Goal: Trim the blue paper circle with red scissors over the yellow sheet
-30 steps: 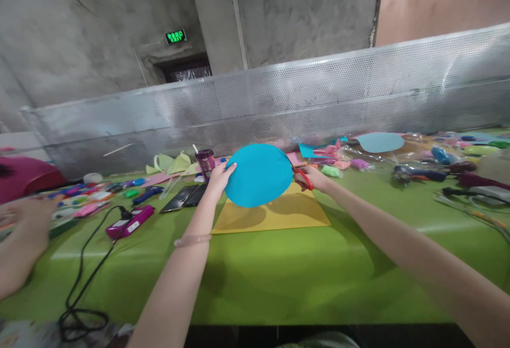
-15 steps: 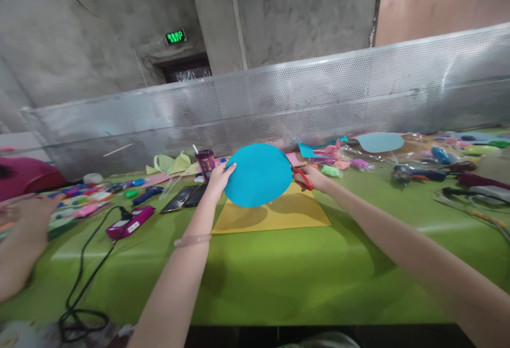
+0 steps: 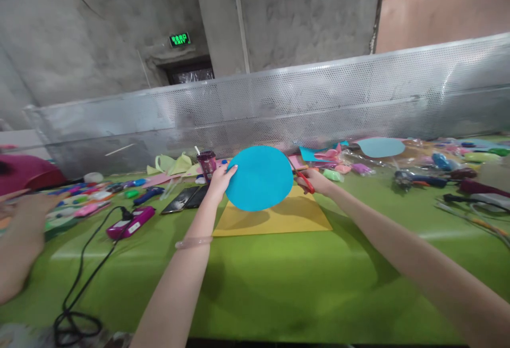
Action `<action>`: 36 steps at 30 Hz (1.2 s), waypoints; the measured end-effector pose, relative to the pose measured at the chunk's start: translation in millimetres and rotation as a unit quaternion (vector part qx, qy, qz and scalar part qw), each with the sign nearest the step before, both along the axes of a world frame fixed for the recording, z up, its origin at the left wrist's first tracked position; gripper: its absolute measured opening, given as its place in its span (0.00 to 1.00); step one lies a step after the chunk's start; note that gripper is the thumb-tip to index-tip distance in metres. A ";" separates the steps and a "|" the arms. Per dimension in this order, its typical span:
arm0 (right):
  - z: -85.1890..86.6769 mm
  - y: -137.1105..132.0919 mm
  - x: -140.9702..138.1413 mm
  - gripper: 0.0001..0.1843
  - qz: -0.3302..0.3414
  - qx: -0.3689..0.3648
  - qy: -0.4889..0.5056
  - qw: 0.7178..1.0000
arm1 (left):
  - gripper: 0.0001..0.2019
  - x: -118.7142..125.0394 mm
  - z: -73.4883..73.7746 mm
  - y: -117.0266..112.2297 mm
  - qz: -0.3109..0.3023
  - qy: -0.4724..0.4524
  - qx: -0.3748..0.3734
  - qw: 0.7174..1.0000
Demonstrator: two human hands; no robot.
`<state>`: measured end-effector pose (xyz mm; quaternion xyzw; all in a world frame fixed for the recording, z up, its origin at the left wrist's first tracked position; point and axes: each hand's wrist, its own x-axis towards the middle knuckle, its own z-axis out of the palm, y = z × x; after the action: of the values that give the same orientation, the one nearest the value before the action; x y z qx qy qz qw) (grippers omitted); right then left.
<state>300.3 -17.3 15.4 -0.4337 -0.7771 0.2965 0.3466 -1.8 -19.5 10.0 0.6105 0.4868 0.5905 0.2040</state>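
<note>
A round sheet of blue paper (image 3: 258, 178) is held up by its left edge in my left hand (image 3: 221, 179), thumb on the front face. My right hand (image 3: 314, 179) is closed around the red handles of a pair of scissors (image 3: 305, 181), whose blades reach up along the right edge of the blue paper. Whether the blades touch the paper I cannot tell. Below the blue paper, a yellow sheet (image 3: 274, 220) lies flat on the green-covered table (image 3: 279, 279) and catches its shadow.
Left of my arm are a purple power strip (image 3: 131, 222) with a black cable, a dark phone (image 3: 179, 201) and a lidded cup (image 3: 207, 164) with a straw. At far left reaches another person's arm (image 3: 24, 242). Glue guns (image 3: 422, 179) and a pale blue paper oval (image 3: 381, 147) lie right.
The view has tipped up slightly, so things sit a little lower in the picture. Both hands keep their holds on the blue paper and the scissors.
</note>
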 end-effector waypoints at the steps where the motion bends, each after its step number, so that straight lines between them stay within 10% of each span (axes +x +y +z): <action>1: 1.5 -0.3 1.8 0.09 -0.001 -0.003 0.002 1.000 | 0.23 -0.4 0.1 0.4 -0.002 -0.002 0.000 1.000; 19: 5.7 -6.4 -1.1 0.17 0.063 -0.045 0.078 0.994 | 0.21 22.6 6.4 -22.0 -0.163 0.118 -0.168 0.965; 27: -0.9 -12.2 -18.0 0.18 0.124 0.000 0.006 0.992 | 0.20 33.2 -1.4 -16.1 -0.149 0.215 -0.093 0.961; 36: 4.7 -3.1 -7.4 0.17 -0.010 0.035 0.113 0.993 | 0.19 23.0 -5.3 -8.1 -0.101 0.063 -0.106 0.987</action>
<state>292.9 -20.4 20.2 -0.3925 -0.7386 0.3127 0.4502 21.2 -27.6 4.7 0.6678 0.4943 0.4718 0.2952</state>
